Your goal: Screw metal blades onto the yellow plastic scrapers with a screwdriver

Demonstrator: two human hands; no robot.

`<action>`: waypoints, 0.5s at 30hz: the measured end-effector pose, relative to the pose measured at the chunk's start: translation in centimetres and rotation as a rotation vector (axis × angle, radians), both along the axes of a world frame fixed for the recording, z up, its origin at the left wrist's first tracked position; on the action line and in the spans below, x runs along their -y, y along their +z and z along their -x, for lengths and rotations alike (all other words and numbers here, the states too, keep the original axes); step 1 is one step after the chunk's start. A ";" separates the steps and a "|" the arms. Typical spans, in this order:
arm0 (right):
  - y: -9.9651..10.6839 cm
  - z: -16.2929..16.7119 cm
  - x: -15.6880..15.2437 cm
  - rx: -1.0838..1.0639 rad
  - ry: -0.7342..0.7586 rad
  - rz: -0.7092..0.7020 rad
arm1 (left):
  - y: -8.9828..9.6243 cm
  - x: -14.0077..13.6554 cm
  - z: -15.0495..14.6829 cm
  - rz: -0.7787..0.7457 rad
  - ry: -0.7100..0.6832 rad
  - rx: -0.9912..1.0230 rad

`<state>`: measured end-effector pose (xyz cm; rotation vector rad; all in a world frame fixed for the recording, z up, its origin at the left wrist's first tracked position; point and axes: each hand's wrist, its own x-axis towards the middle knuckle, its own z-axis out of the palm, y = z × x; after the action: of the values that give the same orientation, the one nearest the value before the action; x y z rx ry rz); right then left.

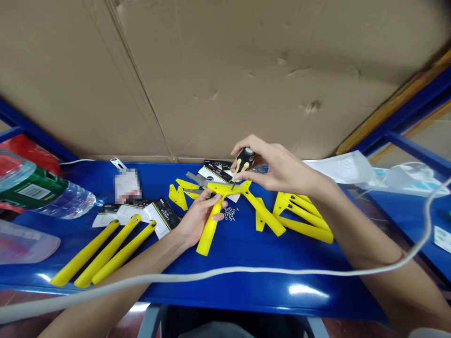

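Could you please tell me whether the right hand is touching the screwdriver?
Touching. The head view shows the right hand with its thumb and fingers closed around the black-and-cream handle of the screwdriver.

We see a glossy blue table [211, 295] carrying three yellow handles [108, 252] side by side on the left, with black-and-white cards [162, 219] at their far ends. Near its middle we find scattered small screws [229, 213] and flat yellow pieces [182, 199]; more yellow parts [305, 228] lie rightward.
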<state>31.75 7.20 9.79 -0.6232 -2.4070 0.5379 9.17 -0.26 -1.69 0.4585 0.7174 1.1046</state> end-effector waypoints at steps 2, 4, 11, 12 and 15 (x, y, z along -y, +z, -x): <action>-0.1 0.0 -0.1 0.009 -0.021 -0.070 | -0.1 0.1 0.0 -0.004 -0.016 -0.006; -0.1 0.1 -0.1 0.011 0.002 -0.110 | -0.1 0.2 -0.1 -0.001 -0.025 -0.014; 0.5 0.0 0.4 0.034 0.081 0.035 | 0.0 -0.1 0.1 0.004 0.011 0.009; 0.5 0.0 0.3 0.034 0.055 0.037 | 0.0 -0.2 0.2 -0.002 0.015 0.007; 0.0 0.0 -0.1 0.034 -0.002 -0.008 | -0.2 -0.4 0.4 -0.018 0.008 -0.002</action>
<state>31.77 7.29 9.81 -0.6361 -2.4390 0.5199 8.73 0.11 -1.89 0.4730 0.7122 1.1191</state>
